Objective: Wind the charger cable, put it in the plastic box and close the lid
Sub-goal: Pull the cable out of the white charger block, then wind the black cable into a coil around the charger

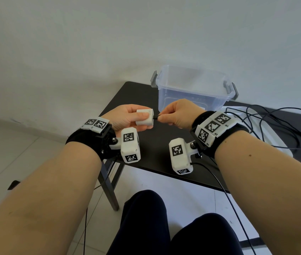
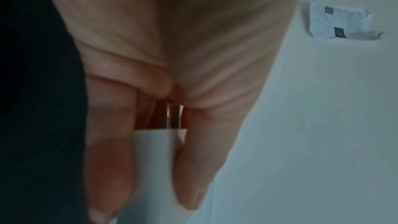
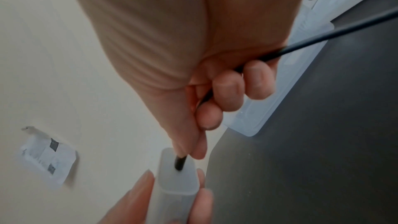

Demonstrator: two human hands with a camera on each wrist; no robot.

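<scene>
Pale grey wall and light floor tiles are seen behind a small black table (image 1: pixel 164 162), over whose near left part both hands are raised. A white charger block (image 1: pixel 145 117) is gripped in the left hand (image 1: pixel 127 118), with the thumb laid on one side and the fingers curled round the other; in the left wrist view its two metal prongs (image 2: pixel 172 117) are pointed back toward the palm. The black plug (image 3: pixel 180 163) of the charger cable (image 1: pixel 275 124) is pinched between the thumb and forefinger of the right hand (image 1: pixel 177 115) and is seated in the end face of the block. The remaining right fingers (image 3: pixel 228 91) are curled over the cable, which is led out past the heel of the hand. Beyond that hand, the rest of the cable is spread in loose, unwound loops over the right part of the table and across a clear lid (image 3: pixel 280 94) lying flat there. A clear plastic box (image 1: pixel 192 89) with grey latches (image 1: pixel 154 80) is stood open at the far edge of the table, just behind the hands. A crumpled white packet (image 3: pixel 47 156) is seen on the floor in both wrist views.
</scene>
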